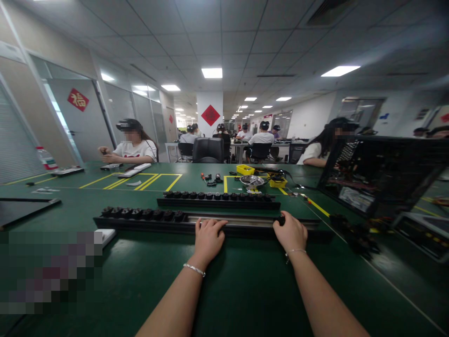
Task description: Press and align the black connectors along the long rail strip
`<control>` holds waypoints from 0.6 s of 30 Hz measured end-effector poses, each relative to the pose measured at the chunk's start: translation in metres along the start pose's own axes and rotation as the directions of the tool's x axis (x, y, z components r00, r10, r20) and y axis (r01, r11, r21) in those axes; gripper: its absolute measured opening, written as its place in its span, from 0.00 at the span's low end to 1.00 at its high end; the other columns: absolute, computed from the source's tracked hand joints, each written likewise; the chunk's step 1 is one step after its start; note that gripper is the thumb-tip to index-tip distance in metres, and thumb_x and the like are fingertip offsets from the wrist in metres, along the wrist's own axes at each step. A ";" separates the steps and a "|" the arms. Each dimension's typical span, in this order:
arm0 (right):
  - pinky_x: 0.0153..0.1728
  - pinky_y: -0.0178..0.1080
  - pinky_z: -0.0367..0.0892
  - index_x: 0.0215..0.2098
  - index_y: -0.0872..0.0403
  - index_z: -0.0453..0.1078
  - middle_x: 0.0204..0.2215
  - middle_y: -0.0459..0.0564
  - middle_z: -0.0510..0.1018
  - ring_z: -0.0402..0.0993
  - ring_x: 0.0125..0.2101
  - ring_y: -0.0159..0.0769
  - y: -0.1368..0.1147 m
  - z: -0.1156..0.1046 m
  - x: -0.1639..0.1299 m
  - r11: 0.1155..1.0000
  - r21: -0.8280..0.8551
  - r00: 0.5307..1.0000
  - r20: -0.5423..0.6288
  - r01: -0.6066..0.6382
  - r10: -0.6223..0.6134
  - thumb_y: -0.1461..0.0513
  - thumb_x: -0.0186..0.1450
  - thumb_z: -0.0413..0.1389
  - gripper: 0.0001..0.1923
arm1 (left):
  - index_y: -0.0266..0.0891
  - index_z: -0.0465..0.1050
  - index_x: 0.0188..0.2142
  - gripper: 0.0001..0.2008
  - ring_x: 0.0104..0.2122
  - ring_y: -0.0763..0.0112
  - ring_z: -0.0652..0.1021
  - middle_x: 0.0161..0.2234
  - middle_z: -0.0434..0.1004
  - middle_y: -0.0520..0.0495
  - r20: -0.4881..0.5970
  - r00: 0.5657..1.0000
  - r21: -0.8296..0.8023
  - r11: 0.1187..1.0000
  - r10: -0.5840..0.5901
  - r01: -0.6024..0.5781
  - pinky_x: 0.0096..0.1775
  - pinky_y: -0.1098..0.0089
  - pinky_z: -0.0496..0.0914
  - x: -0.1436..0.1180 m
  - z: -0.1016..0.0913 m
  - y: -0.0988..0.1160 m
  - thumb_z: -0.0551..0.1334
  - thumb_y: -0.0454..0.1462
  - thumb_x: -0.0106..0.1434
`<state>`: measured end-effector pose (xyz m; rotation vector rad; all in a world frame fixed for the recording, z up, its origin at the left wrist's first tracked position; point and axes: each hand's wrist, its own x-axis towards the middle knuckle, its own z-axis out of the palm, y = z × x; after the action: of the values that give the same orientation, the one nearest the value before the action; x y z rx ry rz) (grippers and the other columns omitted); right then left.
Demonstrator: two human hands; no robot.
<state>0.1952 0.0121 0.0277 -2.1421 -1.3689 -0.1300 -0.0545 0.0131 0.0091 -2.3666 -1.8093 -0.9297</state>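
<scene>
A long black rail [147,223] lies across the green table in front of me, with a row of round black parts [142,214] seated along its left half. A pale metal strip [247,223] shows in the rail's channel between my hands. Fingers spread, my left hand [209,241] rests on the rail's near edge around its middle. My right hand [292,234] pinches a small black part [281,219] at the right side of the rail; the fingers hide some of it. Behind lies a second black rail [217,202] carrying similar black parts along its length.
Beyond the rails are a metal bowl [251,180], yellow trays [245,170] and small tools [211,179]. An open computer case [365,175] stands at right, near a power-supply-like box [423,236]. A white object [105,235] lies left. Co-workers sit across the table.
</scene>
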 end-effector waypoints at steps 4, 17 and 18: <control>0.51 0.47 0.55 0.54 0.53 0.62 0.49 0.53 0.72 0.63 0.52 0.43 0.002 -0.002 0.002 1.000 -0.001 1.000 0.025 0.001 -0.001 0.58 0.60 0.44 0.24 | 0.56 0.71 0.47 0.18 0.47 0.65 0.70 0.41 0.76 0.54 -0.004 1.000 -0.004 1.000 0.006 -0.006 0.59 0.53 0.45 0.000 0.000 0.000 0.55 0.36 0.59; 0.47 0.48 0.59 0.56 0.53 0.61 0.47 0.55 0.73 0.64 0.51 0.46 0.013 -0.010 0.009 0.999 -0.031 0.996 0.075 0.043 -0.040 0.57 0.61 0.44 0.26 | 0.56 0.71 0.46 0.17 0.47 0.65 0.70 0.41 0.76 0.54 0.000 1.000 0.012 1.000 0.012 -0.012 0.59 0.52 0.45 0.001 0.000 -0.001 0.55 0.36 0.59; 0.47 0.48 0.59 0.56 0.53 0.61 0.47 0.55 0.73 0.63 0.51 0.46 0.013 -0.009 0.008 0.999 -0.033 0.997 0.067 0.041 -0.039 0.57 0.60 0.44 0.26 | 0.56 0.71 0.46 0.17 0.47 0.65 0.70 0.41 0.76 0.54 -0.003 1.000 0.012 1.000 0.011 -0.011 0.59 0.52 0.45 0.001 0.000 -0.001 0.55 0.36 0.59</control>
<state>0.2121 0.0100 0.0331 -2.1654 -1.4582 -0.0995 -0.0553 0.0143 0.0086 -2.3643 -1.7930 -0.9185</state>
